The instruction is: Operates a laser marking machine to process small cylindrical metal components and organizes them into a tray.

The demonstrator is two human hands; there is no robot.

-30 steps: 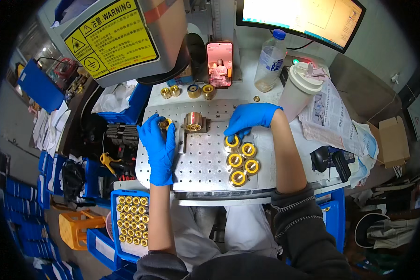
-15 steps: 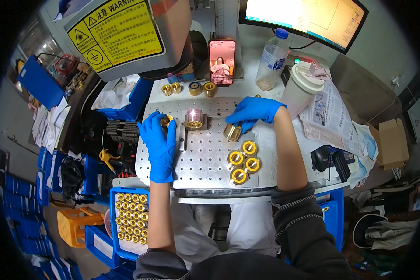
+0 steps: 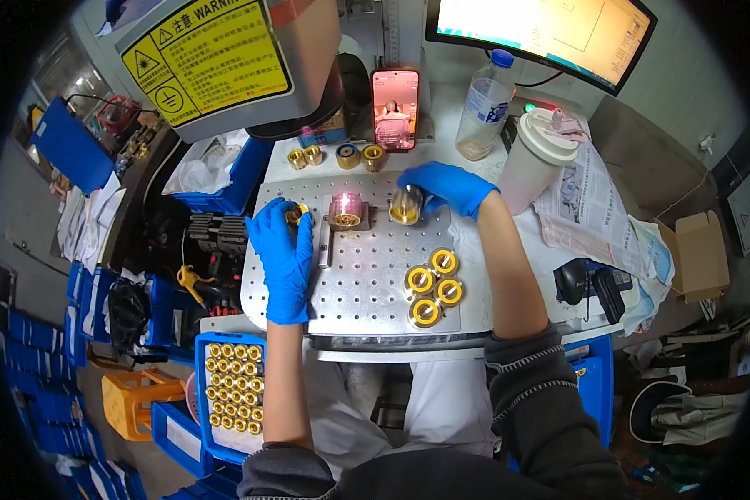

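Observation:
My left hand (image 3: 282,262), in a blue glove, is closed around a brass threaded fitting (image 3: 297,214) at the left of the perforated metal plate (image 3: 358,292). Lit pinkish, another brass fitting (image 3: 346,210) rests against a small metal block on the plate, between my hands. My right hand (image 3: 452,188), also gloved, grips a brass fitting (image 3: 406,206) just right of that block, its ringed end tilted toward me. Several brass fittings with yellow rings (image 3: 426,312) stand grouped on the plate's right side. The gloves partly cover both held fittings.
A grey machine head (image 3: 225,67) with a yellow warning label overhangs the back left. Behind the plate stand several fittings (image 3: 373,158), a lit phone (image 3: 395,108), a plastic bottle (image 3: 485,104) and a lidded cup (image 3: 537,158). A blue tray (image 3: 202,400) of fittings sits lower left.
My right hand has moved left and slightly away from me, bringing its fitting close to the block and tilting it. My left hand has stayed nearly still.

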